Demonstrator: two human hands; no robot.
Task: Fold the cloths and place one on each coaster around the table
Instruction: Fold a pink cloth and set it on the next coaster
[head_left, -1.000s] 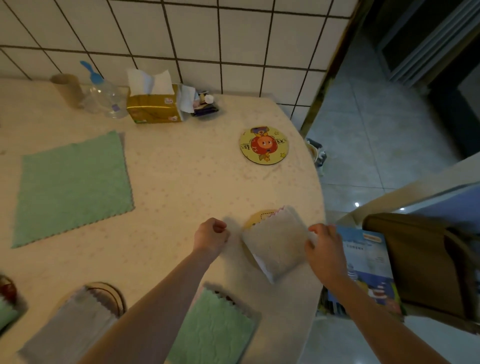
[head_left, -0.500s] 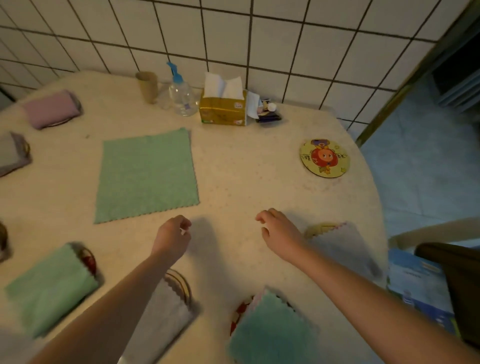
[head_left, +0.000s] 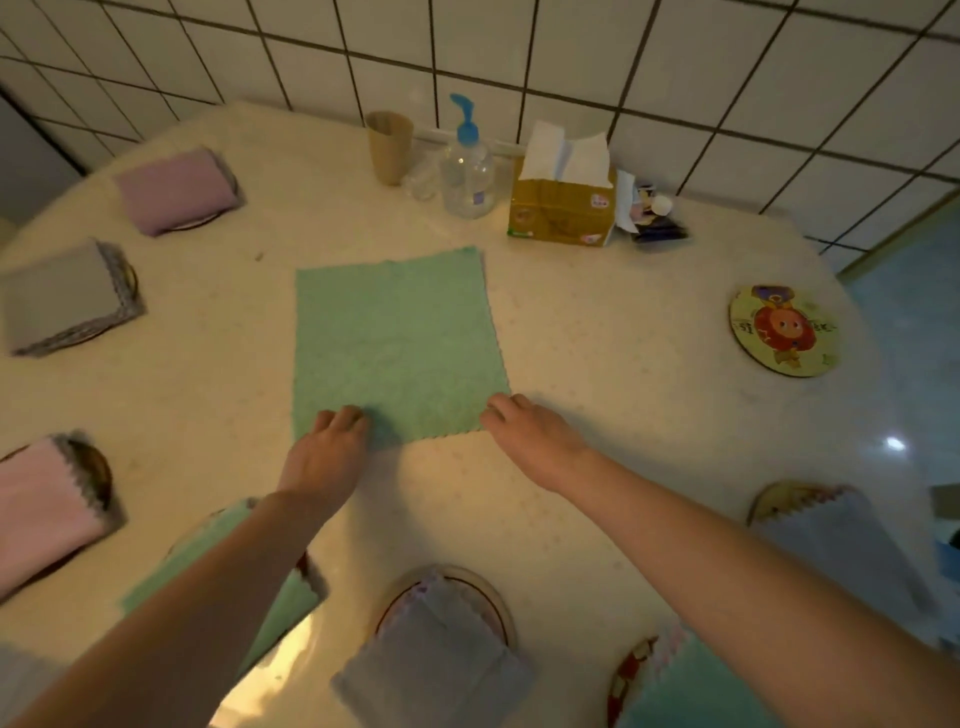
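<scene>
Both hands have reached the green cloth (head_left: 395, 343), left hand (head_left: 324, 452) and right hand (head_left: 530, 436) seemingly pinching its near corners.

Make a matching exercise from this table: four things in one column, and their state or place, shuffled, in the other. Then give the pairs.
1. green cloth
2. cartoon coaster
3. purple cloth
4. tissue box

A. bare, no cloth on it
B. folded, on a far-left coaster
C. spread flat, both hands at its near corners
D. by the wall, next to the pump bottle

Pairs: 1-C, 2-A, 3-B, 4-D
</scene>
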